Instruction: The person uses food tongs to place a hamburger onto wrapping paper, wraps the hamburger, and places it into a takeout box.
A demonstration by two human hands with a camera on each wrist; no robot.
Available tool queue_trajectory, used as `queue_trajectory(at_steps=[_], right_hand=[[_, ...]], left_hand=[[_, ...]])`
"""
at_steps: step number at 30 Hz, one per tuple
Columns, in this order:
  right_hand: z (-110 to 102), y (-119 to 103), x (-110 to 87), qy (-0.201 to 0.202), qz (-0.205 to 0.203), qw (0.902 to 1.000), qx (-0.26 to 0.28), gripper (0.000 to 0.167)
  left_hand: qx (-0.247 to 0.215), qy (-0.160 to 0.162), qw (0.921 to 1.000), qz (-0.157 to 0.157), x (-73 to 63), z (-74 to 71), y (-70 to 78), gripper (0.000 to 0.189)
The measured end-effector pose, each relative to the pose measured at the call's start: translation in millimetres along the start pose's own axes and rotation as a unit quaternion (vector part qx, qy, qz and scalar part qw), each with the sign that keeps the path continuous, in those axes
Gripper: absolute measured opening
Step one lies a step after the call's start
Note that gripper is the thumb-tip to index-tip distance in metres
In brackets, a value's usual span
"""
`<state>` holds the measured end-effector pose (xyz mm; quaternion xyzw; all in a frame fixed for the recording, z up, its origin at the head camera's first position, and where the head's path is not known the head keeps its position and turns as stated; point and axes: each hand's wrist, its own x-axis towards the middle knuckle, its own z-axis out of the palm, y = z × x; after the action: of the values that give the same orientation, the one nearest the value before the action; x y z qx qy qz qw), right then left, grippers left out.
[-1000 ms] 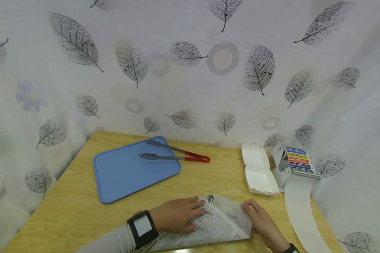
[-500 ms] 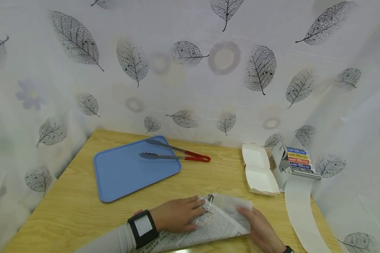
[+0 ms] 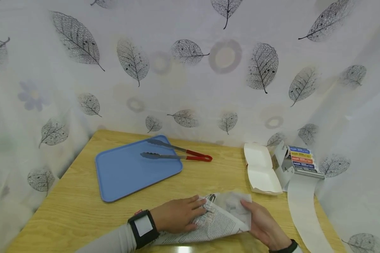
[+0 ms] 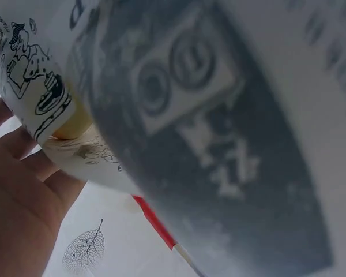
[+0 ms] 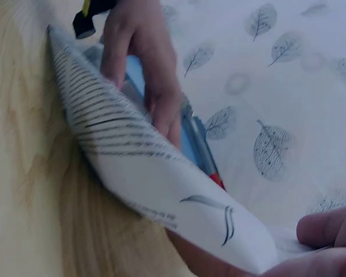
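Across the front of the table lies a sheet of newspaper-printed wrapping paper [image 3: 220, 225], its right part folded into a flap. My left hand [image 3: 178, 215] rests on it with fingers spread. At the paper's right edge, my right hand [image 3: 267, 226] pinches the pale flap between thumb and fingers; the right wrist view shows this fold of paper [image 5: 144, 150] lifted at the near end. Within the paper, the left wrist view gives a glimpse of a yellowish-brown rounded thing [image 4: 75, 122], mostly hidden, its kind unclear.
Behind the left hand is a blue tray [image 3: 130, 175], with red-handled tongs [image 3: 193, 157] lying partly over it. An open white food box [image 3: 263, 174] stands at right, beside a dispenser [image 3: 299, 161] with a long white strip [image 3: 305, 211] hanging forward. A leaf-patterned curtain [image 3: 190, 88] closes the back.
My right hand has changed its hold on the paper's right edge and lifted the flap slightly. My left hand stays in place on the paper.
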<state>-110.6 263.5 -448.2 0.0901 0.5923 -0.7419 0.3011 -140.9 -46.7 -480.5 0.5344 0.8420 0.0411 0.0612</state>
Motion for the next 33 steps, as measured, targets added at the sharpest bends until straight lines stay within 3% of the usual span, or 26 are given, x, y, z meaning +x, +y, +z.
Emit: queue_trajectory(at_steps=[3,7,10,13,20,25,28,33], right_hand=[[11,-5,-1.0,0.013,0.002,0.9999,-0.011,0.068],[31,-13,-2.1,0.021,0.0,0.9967,-0.078,0.068],[39,-22,-1.8,0.002,0.006,0.9912,-0.132,0.073],[36,-31,2.9,-0.033,0.017,0.9898,-0.138,0.076],[10,-27,22.1,-0.121,0.024,0.9919,-0.031,0.076],[2,-9,34.1,-0.134,0.006,0.9895,0.053,0.083],[1,-3,36.5,-0.141,-0.003,0.9845,0.105,0.084],[-1,-2,37.2,-0.181,0.003,0.9662,0.184,0.083]], left_hand=[[0.014,0.005,0.9999,0.001,0.3,0.7,1.7,0.056],[0.028,0.014,0.9995,0.003,1.0,-2.0,4.4,0.055],[0.037,0.016,0.9992,0.002,1.5,-4.5,5.4,0.056],[0.039,0.013,0.9991,-0.004,2.4,-4.2,4.8,0.057],[0.01,-0.008,0.9996,-0.026,2.6,2.7,2.4,0.06],[0.012,-0.008,0.9995,-0.027,3.1,2.5,4.3,0.06],[0.021,-0.003,0.9994,-0.027,2.8,2.1,5.3,0.06],[0.027,0.004,0.9992,-0.03,2.0,1.9,5.6,0.06]])
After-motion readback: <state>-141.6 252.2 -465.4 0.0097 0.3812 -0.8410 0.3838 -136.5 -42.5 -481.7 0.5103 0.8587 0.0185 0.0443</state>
